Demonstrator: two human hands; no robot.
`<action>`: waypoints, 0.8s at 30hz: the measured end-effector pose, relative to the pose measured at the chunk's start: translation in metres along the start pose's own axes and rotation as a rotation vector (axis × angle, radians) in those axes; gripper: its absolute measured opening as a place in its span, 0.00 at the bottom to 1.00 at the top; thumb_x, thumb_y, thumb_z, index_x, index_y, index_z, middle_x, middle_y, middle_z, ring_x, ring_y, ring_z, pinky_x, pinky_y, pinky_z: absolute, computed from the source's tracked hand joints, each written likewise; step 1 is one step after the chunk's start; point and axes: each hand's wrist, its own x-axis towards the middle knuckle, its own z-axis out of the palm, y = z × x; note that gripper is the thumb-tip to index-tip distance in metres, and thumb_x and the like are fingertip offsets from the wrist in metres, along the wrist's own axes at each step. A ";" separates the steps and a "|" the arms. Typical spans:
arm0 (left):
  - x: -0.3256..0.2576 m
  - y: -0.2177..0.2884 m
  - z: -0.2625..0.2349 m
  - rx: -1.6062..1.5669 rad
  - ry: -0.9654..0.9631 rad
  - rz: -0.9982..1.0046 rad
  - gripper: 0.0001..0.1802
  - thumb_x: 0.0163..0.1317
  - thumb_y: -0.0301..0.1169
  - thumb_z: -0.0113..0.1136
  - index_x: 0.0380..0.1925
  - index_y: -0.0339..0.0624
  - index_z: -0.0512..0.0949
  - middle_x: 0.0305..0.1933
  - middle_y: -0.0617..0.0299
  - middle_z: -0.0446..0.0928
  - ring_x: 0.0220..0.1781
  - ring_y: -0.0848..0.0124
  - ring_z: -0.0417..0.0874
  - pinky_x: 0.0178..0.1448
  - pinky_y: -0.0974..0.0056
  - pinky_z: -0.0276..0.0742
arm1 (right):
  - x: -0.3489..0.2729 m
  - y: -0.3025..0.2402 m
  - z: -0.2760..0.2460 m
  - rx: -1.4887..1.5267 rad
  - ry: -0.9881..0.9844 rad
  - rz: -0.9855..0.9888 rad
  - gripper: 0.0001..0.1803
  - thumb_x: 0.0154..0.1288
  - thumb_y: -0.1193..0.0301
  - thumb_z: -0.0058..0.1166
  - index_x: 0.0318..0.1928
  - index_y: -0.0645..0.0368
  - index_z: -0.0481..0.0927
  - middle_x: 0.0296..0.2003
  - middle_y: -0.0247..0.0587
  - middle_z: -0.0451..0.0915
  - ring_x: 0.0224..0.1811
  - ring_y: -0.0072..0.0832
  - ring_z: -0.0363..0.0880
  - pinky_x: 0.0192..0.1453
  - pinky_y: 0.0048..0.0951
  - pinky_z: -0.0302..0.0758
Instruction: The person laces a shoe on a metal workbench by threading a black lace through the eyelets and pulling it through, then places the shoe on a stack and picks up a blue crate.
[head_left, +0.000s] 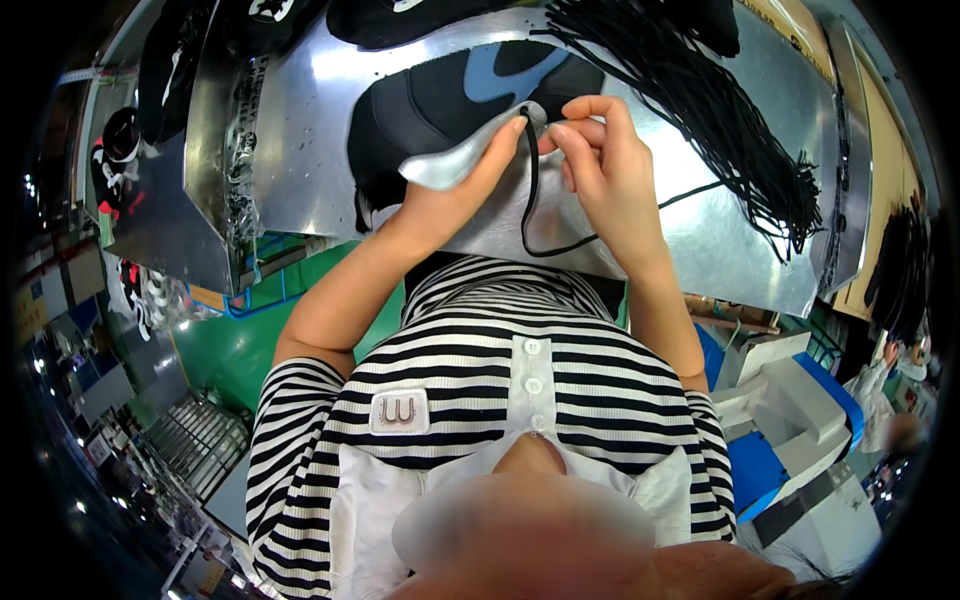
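Note:
My left hand (452, 203) grips the light grey tongue-like piece (446, 168) of a black shoe upper (420, 112) with a blue curved patch, thumb near the hole at its tip. A black shoelace (530, 205) hangs from that hole, loops down and runs off under my right wrist. My right hand (615, 175) is close beside the hole, thumb and fingers brought together in a pinch at the lace. The bit between those fingertips is mostly hidden. The upper lies on a shiny metal worktable (300, 190).
A thick bundle of black laces (700, 120) lies across the table's right side. More black shoe parts (420, 22) lie along the far edge. A metal ledge (215, 150) borders the left. A grey and blue bin (785, 410) stands below right, and green floor (215, 360) shows below left.

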 end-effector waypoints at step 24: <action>0.023 -0.012 -0.055 0.223 -0.391 -0.020 0.31 0.56 0.44 0.71 0.55 0.36 0.77 0.52 0.48 0.82 0.57 0.58 0.82 0.61 0.59 0.74 | 0.052 0.049 -0.018 0.291 0.244 0.182 0.20 0.54 0.68 0.73 0.44 0.61 0.80 0.39 0.31 0.79 0.38 0.17 0.74 0.43 0.18 0.71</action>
